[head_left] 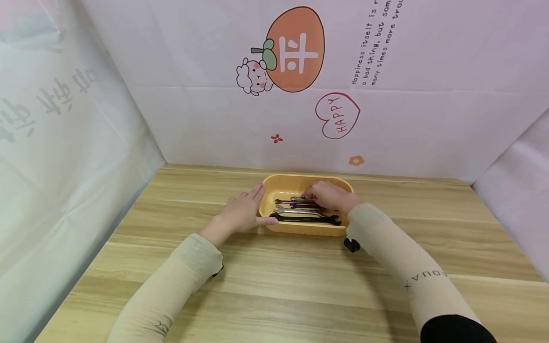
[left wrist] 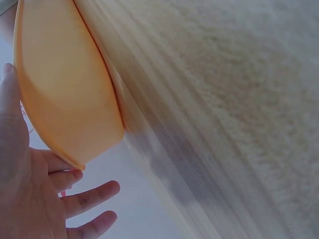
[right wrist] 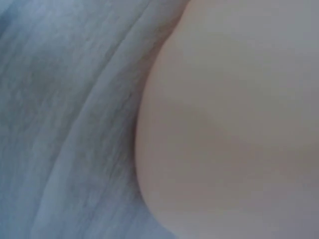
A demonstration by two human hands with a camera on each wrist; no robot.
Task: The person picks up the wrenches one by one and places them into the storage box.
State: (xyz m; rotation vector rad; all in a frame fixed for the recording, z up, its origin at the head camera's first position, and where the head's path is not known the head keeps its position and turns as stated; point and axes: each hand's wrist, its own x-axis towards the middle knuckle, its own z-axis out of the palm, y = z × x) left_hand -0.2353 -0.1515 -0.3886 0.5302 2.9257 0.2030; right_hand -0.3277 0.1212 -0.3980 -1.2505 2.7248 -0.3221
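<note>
A yellow plastic basin point(head_left: 306, 230) stands on the wooden table, with several wrenches lying roughly side by side in it. Nearest me is a black open-ended wrench point(head_left: 302, 219); a silver wrench point(head_left: 298, 210) and a purplish wrench point(head_left: 285, 202) lie behind it. My left hand point(head_left: 240, 213) touches the basin's left end, thumb over the near rim and fingers straight, some spread clear of the wall in the left wrist view. Inside the basin, my right hand point(head_left: 328, 194) pinches a small silver wrench point(head_left: 296, 198) near the far side; its fingertips are partly hidden.
The wooden table point(head_left: 274, 286) surrounds the basin. Behind it rises a white printed sheet point(head_left: 214, 119), close to the basin's far wall. White sheets also hang at the left and right. The right wrist view shows mainly the basin's blurred outer wall point(right wrist: 229, 129).
</note>
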